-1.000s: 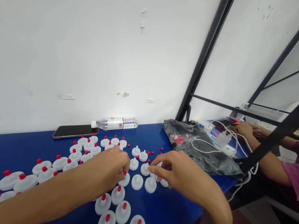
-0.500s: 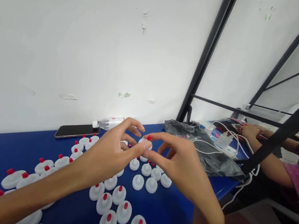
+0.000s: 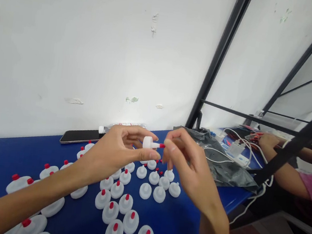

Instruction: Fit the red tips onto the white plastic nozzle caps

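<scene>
A white nozzle cap (image 3: 148, 142) lies sideways between the fingers and thumb of my left hand (image 3: 118, 142). Its narrow spout points right, and a small red tip (image 3: 162, 146) sits on the end. My right hand (image 3: 188, 155) pinches that red tip between thumb and forefinger. Below the hands, several white caps with red tips (image 3: 113, 233) stand on the blue table (image 3: 171, 225). Nearer my right hand is a group of white caps without tips (image 3: 159, 194), with a few loose red tips (image 3: 161, 173) behind them.
A phone (image 3: 81, 136) and a clear bottle (image 3: 106, 129) lie by the wall. Right of my hands are a dark plastic bag (image 3: 223, 171), white cables, a power strip (image 3: 238, 156) and a black metal frame (image 3: 220, 56). Another person's arm (image 3: 283, 167) reaches in at far right.
The cap has turned from upright to sideways and is more visible. My right hand has moved slightly right, its fingers now on the red tip. The view has shifted slightly.
</scene>
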{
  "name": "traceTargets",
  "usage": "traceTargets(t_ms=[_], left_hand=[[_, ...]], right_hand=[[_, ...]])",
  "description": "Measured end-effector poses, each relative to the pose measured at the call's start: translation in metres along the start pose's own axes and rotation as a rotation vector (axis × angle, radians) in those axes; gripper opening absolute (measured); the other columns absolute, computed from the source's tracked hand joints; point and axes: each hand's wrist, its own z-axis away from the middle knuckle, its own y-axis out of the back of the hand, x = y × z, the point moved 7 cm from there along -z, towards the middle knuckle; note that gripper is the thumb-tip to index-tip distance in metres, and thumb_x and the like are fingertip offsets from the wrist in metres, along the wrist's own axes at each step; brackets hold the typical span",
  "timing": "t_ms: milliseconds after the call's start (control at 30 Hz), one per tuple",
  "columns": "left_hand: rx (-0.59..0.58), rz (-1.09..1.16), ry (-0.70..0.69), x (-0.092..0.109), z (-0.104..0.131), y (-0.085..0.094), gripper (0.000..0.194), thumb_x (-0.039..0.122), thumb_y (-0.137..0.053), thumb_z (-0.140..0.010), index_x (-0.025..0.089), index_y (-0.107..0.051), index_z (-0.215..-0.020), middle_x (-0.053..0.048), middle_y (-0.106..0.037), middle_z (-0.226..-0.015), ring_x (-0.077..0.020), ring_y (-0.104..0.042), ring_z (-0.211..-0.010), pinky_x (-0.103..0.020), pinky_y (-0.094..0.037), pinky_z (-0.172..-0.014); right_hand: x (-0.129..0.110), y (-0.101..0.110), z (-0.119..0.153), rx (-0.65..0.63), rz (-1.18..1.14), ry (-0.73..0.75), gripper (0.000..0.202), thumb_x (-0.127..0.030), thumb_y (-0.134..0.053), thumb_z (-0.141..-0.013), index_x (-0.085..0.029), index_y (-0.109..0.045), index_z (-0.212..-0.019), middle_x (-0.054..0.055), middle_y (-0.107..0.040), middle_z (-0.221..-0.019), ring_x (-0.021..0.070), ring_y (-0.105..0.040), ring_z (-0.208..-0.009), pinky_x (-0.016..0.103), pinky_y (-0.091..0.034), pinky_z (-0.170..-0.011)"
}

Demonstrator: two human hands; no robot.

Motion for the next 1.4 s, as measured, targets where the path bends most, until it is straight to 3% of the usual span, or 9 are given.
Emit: traceTargets(t_ms=[200, 467, 667, 767, 900, 1000, 1133, 1267, 1400], left_hand=[[0.174, -0.475, -0.21, 0.014, 0.01, -0.002, 0.03, 0.052, -0.076, -0.083, 0.028, -0.079, -0.102, 0.002, -0.07, -0.078, -0.0144, -0.052, -0.06, -0.029, -0.042, -0.061], [0.094, -0.398, -0.124, 0.023, 0.02, -0.016, 0.03, 0.049, -0.075, -0.082, 0.024, -0.06, -0.077, 0.006, -0.06, -0.063, -0.0124, -0.047, -0.054, -0.024, -0.037, -0.05], [-0.208, 0.187, 0.112, 0.022, 0.026, -0.033, 0.033, 0.028, -0.085, -0.073, 0.022, -0.052, -0.073, 0.008, -0.058, -0.064, -0.0081, -0.047, -0.056, -0.016, -0.035, -0.048], [-0.472, 0.392, 0.211, 0.02, 0.027, -0.04, 0.027, 0.037, -0.081, -0.078, 0.022, -0.059, -0.078, 0.007, -0.059, -0.059, -0.0048, -0.033, -0.045, -0.015, -0.023, -0.041], [-0.704, 0.308, 0.286, 0.012, 0.035, -0.038, 0.035, 0.05, -0.067, -0.087, 0.023, -0.05, -0.072, 0.004, -0.059, -0.05, -0.0065, -0.027, -0.036, -0.019, -0.018, -0.037], [-0.483, -0.127, 0.22, -0.001, 0.026, -0.024, 0.028, 0.045, -0.071, -0.087, 0.024, -0.055, -0.078, 0.003, -0.067, -0.065, -0.0105, -0.045, -0.047, -0.02, -0.031, -0.044], [-0.235, -0.437, 0.107, -0.02, 0.014, -0.029, 0.027, 0.052, -0.053, -0.096, 0.027, -0.065, -0.093, 0.002, -0.064, -0.075, -0.0147, -0.053, -0.053, -0.025, -0.037, -0.046], [-0.137, -0.636, 0.009, -0.041, 0.006, -0.038, 0.027, 0.043, -0.051, -0.095, 0.024, -0.071, -0.095, -0.008, -0.068, -0.11, -0.0276, -0.066, -0.093, -0.034, -0.051, -0.067], [-0.122, -0.7, -0.016, -0.05, 0.005, -0.037, 0.029, 0.04, -0.047, -0.097, 0.026, -0.072, -0.102, -0.009, -0.069, -0.108, -0.034, -0.062, -0.114, -0.045, -0.05, -0.091]], right_hand=[[0.004, -0.013, -0.003, -0.098, 0.161, -0.021, 0.051, -0.044, -0.045, -0.109, -0.021, -0.037, -0.064, -0.006, -0.035, -0.057, 0.0107, -0.032, -0.054, 0.031, -0.023, -0.053], [-0.002, -0.011, 0.004, -0.185, -0.116, -0.053, 0.051, -0.046, -0.049, -0.108, -0.021, -0.036, -0.065, -0.006, -0.031, -0.062, 0.0107, -0.03, -0.058, 0.028, -0.025, -0.053], [-0.023, -0.008, 0.017, -0.186, -0.115, -0.008, 0.053, -0.046, -0.049, -0.108, -0.02, -0.049, -0.062, -0.005, -0.043, -0.057, 0.0099, -0.04, -0.055, 0.026, -0.032, -0.053], [-0.032, -0.01, 0.019, -0.183, -0.084, 0.043, 0.052, -0.042, -0.049, -0.109, -0.02, -0.052, -0.062, -0.005, -0.051, -0.058, 0.01, -0.046, -0.055, 0.026, -0.035, -0.054], [-0.02, 0.037, 0.018, 0.206, -0.027, 0.129, 0.051, -0.039, -0.052, -0.108, -0.022, -0.049, -0.06, -0.004, -0.051, -0.058, 0.0122, -0.047, -0.056, 0.028, -0.037, -0.056], [0.008, 0.074, 0.015, 0.399, 0.121, 0.076, 0.049, -0.041, -0.049, -0.108, -0.023, -0.052, -0.062, -0.002, -0.053, -0.061, 0.0151, -0.049, -0.06, 0.03, -0.038, -0.06], [0.054, 0.053, -0.002, 0.046, 0.4, -0.189, 0.04, -0.047, -0.058, -0.102, -0.022, -0.065, -0.07, -0.001, -0.064, -0.064, 0.0171, -0.057, -0.062, 0.03, -0.038, -0.061], [0.08, 0.004, -0.009, -0.299, 0.437, -0.287, 0.019, -0.036, -0.068, -0.094, -0.023, -0.081, -0.088, 0.001, -0.079, -0.082, 0.0195, -0.069, -0.074, 0.029, -0.044, -0.067], [0.088, -0.007, -0.01, -0.37, 0.447, -0.325, 0.017, -0.036, -0.07, -0.092, -0.027, -0.083, -0.099, 0.001, -0.081, -0.086, 0.0207, -0.072, -0.079, 0.029, -0.047, -0.072]])
